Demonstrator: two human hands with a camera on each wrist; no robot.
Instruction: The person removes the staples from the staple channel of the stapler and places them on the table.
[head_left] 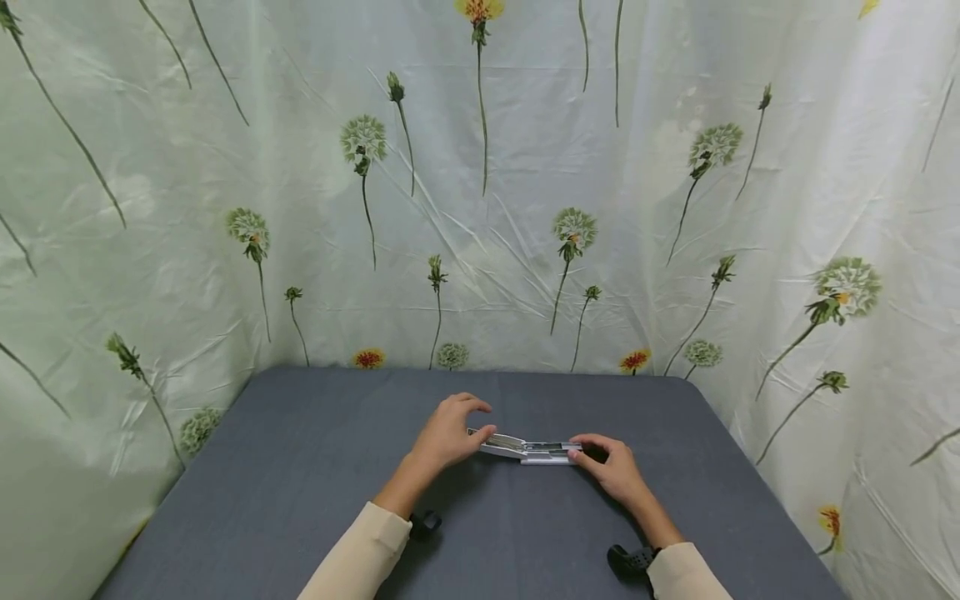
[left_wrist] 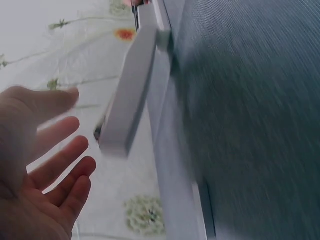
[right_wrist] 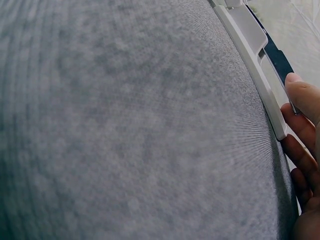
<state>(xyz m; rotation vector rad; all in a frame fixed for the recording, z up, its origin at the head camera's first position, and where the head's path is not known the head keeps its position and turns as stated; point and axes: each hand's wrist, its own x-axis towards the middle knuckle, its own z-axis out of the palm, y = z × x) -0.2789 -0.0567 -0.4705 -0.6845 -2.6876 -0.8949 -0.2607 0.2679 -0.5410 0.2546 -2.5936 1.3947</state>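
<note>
A white and grey stapler (head_left: pixel 546 452) lies folded out on the table, its long parts spread to left and right of the hinge. Its left part, the cover (left_wrist: pixel 127 95), tilts up off the cloth toward the left end. My left hand (head_left: pixel 448 431) is at that end, and in the left wrist view its fingers (left_wrist: pixel 60 160) are spread with a gap between them and the cover. At the right end my right hand (head_left: pixel 611 468) grips the stapler, thumb (right_wrist: pixel 300 92) on the dark strip (right_wrist: pixel 277 60) and fingers by the white base (right_wrist: pixel 250 65).
Dark grey cloth covers the table (head_left: pixel 315 467). A pale curtain (head_left: pixel 487 208) printed with dandelions hangs behind it and at both sides. Black straps with wrist cameras (head_left: pixel 630 562) sit below both hands, close over the cloth.
</note>
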